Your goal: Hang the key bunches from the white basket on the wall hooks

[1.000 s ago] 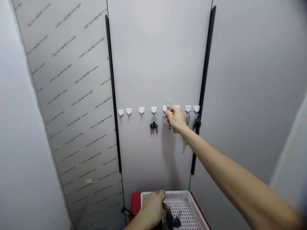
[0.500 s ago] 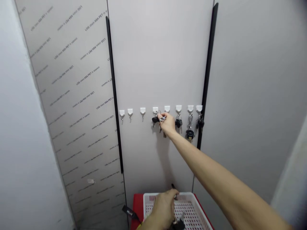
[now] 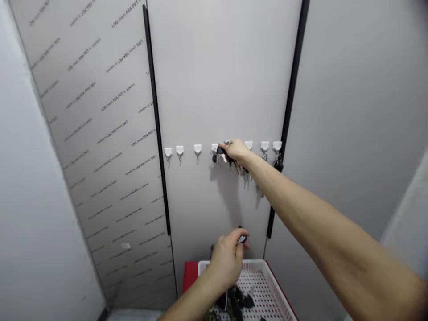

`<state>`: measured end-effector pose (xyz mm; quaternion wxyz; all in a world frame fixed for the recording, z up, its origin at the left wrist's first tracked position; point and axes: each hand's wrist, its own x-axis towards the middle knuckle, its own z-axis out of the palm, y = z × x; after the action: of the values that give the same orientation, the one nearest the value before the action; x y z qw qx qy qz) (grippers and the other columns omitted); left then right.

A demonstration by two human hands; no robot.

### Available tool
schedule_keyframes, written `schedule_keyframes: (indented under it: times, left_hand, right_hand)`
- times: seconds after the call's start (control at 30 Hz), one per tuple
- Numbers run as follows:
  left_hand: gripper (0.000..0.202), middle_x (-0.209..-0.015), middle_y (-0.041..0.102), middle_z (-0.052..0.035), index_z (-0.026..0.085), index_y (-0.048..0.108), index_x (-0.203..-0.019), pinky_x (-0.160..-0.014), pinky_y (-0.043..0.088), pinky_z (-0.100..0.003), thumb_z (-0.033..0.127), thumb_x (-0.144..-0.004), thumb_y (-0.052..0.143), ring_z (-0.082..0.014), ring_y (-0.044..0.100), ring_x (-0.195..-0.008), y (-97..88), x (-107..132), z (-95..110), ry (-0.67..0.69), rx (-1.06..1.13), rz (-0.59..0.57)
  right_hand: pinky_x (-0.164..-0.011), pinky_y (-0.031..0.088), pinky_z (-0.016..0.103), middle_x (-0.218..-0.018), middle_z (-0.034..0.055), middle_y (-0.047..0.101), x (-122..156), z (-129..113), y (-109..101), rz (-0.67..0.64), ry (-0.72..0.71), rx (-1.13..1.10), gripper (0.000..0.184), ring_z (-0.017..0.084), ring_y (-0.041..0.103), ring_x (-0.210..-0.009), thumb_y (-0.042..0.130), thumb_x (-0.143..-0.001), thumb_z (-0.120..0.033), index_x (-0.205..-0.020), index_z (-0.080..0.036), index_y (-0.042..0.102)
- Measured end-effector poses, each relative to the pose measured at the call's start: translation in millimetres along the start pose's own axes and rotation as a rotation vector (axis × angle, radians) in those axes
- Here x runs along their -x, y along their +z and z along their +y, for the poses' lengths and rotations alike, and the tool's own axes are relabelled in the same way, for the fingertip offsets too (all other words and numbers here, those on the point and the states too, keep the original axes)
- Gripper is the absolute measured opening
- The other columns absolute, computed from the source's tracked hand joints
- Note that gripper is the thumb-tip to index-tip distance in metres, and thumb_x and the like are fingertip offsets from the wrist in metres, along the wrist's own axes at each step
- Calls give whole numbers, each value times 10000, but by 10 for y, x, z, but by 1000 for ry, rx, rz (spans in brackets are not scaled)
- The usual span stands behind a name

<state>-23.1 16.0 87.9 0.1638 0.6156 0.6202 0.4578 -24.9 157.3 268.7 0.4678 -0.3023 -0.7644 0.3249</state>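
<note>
Along the hook row, my right hand (image 3: 236, 150) has fingers closed on a key bunch (image 3: 238, 168), just beside the fourth hook (image 3: 214, 146) from the left, where a hung set (image 3: 214, 158) sits. Near the basket (image 3: 254, 265), my left hand (image 3: 229, 256) pinches a dark fob (image 3: 241, 239). Risk: tight spacing could snag rings, knock keys off; loose pinch might drop the fob.

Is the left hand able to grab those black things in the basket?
Probably yes: the white basket is open-topped and the left hand is near the black things, though its fingers hold a small dark object.
</note>
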Motion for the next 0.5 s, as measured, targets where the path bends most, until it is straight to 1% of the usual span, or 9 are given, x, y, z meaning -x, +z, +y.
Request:
schedule_keyframes:
  times: [0.07, 0.1, 0.17, 0.23, 0.3, 0.37, 0.43, 0.5]
  left_hand:
    - [326, -785, 572, -5, 201, 457, -946, -670, 361, -201, 137, -680, 280, -95, 492, -693, 61, 18, 30, 30, -23, -37]
    - [334, -806, 570, -9, 200, 455, -954, -686, 359, -203, 134, -677, 279, -98, 492, -719, 104, 32, 3, 29, -45, -62]
    - [344, -879, 556, -16, 202, 454, -966, -730, 346, -213, 138, -670, 290, -112, 482, -796, 204, 78, -127, 11, -108, -129]
    - [352, -946, 534, -26, 201, 458, -972, -768, 329, -236, 144, -663, 300, -134, 464, -861, 304, 148, -324, -23, -200, -217]
    - [353, -953, 530, -41, 192, 482, -951, -775, 324, -260, 139, -655, 298, -156, 459, -877, 374, 235, -529, -76, -308, -298]
    - [342, -924, 539, -48, 184, 518, -900, -768, 326, -262, 129, -641, 301, -161, 458, -868, 388, 328, -695, -131, -389, -352]
    - [324, -914, 539, -39, 191, 537, -865, -769, 322, -247, 136, -628, 324, -154, 449, -870, 331, 408, -792, -163, -419, -369]
    - [301, -901, 545, -22, 210, 543, -851, -759, 327, -239, 159, -615, 362, -149, 449, -862, 207, 443, -812, -177, -433, -386]
  right_hand:
    - [-357, 274, 181, -364, -52, 366, 43, -61, 42, -67, -64, 10, 186, 40, 326, -317, 454, -632, -294, -540, -132, 453]
    - [-360, 274, 176, -368, -51, 371, 92, -71, 55, -116, -106, 20, 202, 40, 331, -324, 440, -639, -315, -556, -132, 458]
    - [-367, 274, 166, -385, -48, 384, 248, -24, 65, -220, -186, 63, 242, 42, 346, -346, 407, -648, -358, -582, -132, 466]
    - [-378, 272, 156, -408, -44, 394, 478, 133, 61, -349, -242, 148, 260, 39, 349, -373, 387, -651, -362, -576, -128, 472]
    - [-388, 263, 150, -422, -40, 393, 771, 416, 64, -505, -250, 270, 253, 33, 335, -393, 377, -654, -322, -544, -119, 480]
    - [-390, 247, 153, -408, -37, 385, 1112, 803, 83, -627, -190, 426, 248, 34, 319, -399, 363, -656, -267, -524, -109, 501]
    - [-391, 244, 162, -411, -23, 414, 1469, 1232, 109, -721, -76, 551, 231, 40, 325, -404, 375, -638, -230, -525, -102, 532]
    - [-413, 267, 171, -455, 0, 481, 1786, 1606, 113, -755, 14, 614, 212, 54, 375, -429, 388, -620, -208, -568, -109, 568]
